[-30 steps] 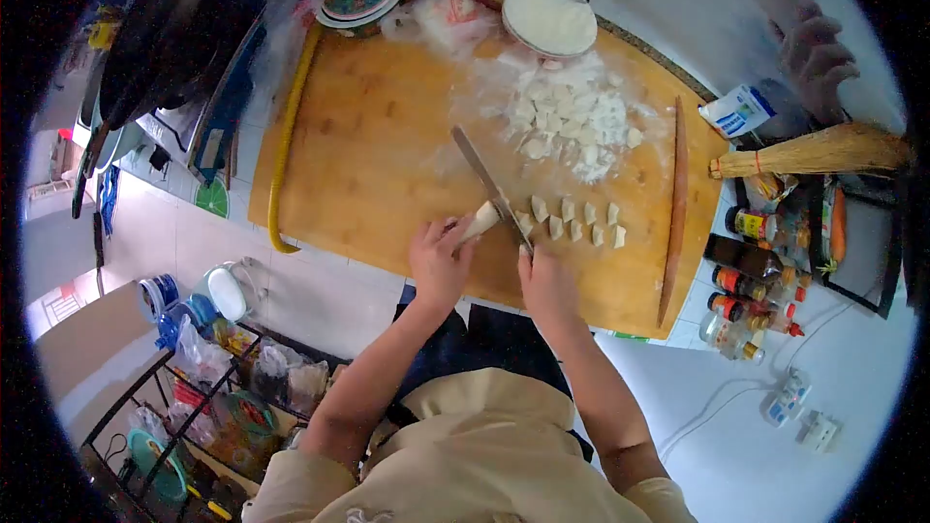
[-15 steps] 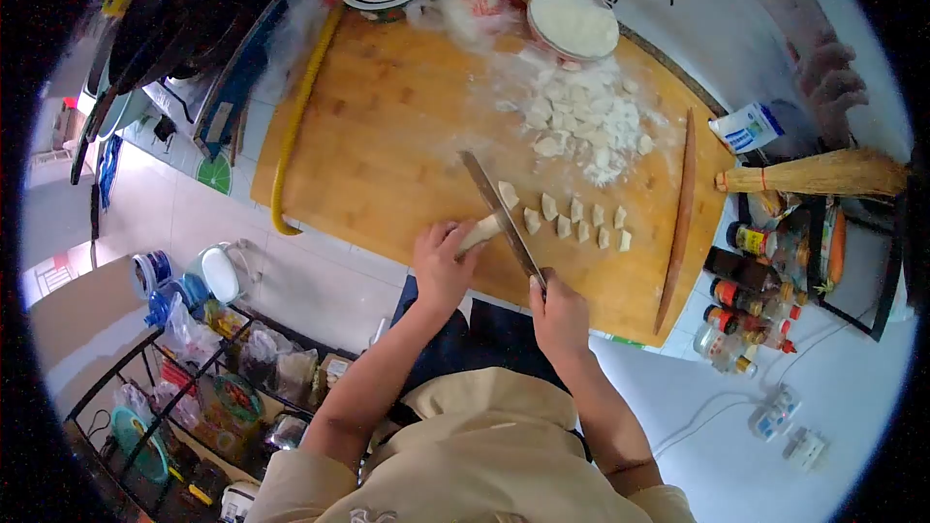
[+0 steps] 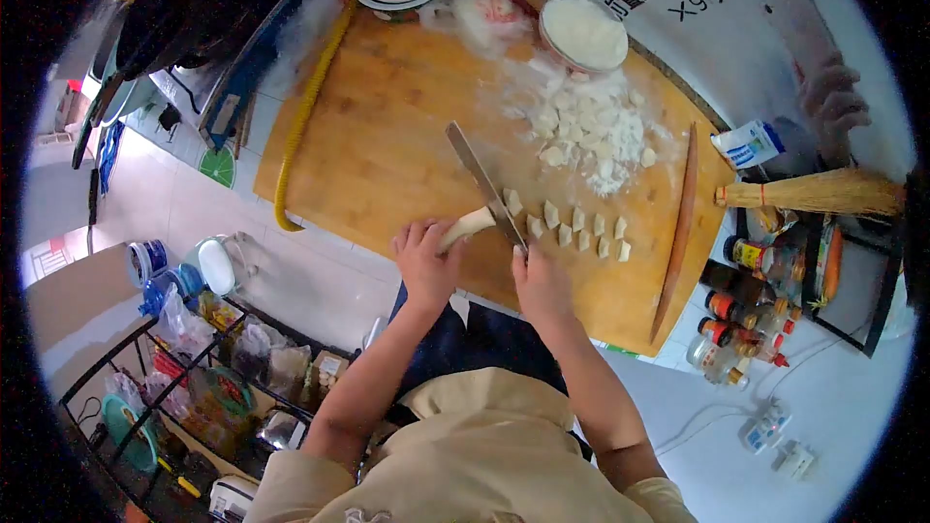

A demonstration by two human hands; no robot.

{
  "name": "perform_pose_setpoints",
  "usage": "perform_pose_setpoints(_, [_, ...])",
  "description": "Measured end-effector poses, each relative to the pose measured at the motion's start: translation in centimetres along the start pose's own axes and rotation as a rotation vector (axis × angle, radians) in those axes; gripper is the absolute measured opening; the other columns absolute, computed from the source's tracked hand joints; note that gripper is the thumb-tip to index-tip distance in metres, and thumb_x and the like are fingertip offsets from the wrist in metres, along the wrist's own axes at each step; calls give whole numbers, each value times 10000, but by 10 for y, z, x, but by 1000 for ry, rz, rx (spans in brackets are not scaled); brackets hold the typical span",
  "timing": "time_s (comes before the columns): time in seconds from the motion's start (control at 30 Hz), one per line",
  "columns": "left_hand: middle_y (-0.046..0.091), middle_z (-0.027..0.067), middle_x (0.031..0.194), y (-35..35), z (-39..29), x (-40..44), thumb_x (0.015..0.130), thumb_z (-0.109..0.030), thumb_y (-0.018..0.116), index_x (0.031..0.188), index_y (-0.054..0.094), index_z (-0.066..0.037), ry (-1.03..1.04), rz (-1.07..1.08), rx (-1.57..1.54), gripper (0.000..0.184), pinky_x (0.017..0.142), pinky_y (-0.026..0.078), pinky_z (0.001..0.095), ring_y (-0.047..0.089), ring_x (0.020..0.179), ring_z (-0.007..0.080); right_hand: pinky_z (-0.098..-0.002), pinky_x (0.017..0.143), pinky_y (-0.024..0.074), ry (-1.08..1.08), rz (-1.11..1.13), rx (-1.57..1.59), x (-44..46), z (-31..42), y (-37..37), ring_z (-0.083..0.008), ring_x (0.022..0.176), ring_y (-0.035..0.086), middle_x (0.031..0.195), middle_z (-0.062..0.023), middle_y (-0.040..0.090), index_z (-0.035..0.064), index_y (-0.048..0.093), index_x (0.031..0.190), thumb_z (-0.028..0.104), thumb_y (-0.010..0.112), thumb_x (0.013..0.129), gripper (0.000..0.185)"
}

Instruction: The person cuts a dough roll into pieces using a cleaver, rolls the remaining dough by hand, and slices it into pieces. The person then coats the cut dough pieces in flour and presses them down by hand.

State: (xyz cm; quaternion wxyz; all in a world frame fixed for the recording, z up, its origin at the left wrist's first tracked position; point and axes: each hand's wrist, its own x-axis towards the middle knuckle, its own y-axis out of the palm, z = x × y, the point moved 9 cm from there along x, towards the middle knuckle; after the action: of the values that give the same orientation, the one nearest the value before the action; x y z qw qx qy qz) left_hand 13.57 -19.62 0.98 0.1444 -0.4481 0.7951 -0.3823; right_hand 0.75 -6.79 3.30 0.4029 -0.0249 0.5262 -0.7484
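Wooden surface (image 3: 378, 126) on my feed | left hand (image 3: 426, 263) clamped over the dough roll (image 3: 471, 226) lying on it, I judge for steadiness | knife (image 3: 484, 184) at the roll's right end | right hand (image 3: 542, 283) clamped on its handle | dough pieces (image 3: 578, 220) rowed rightward, likely to stay separate

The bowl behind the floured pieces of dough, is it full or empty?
It looks full: in the bowl, white powder reaches near the rim and hides the bottom. Exact depth I cannot tell.
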Motion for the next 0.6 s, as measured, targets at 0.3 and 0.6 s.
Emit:
perform_pose_setpoints(0.3, [636,53,949,-5,7,7,706,-197,766,970,700,-110,-32,-27,-7,286,855,388,407,552,953,272,-490,550,429,-150,-67,-33,-30,12,-23,-422,626,572,644,-210,572,34,553,914,195,505,947,171])
perform_pose_setpoints(0.6, [633,60,978,-2,8,4,704,-200,782,975,710,-129,-83,21,-32,290,854,402,415,557,957,276,-506,589,449,-145,10,-81,-21,7,-4,-421,665,586,690,-213,597,33,554,953,192,506,941,166])
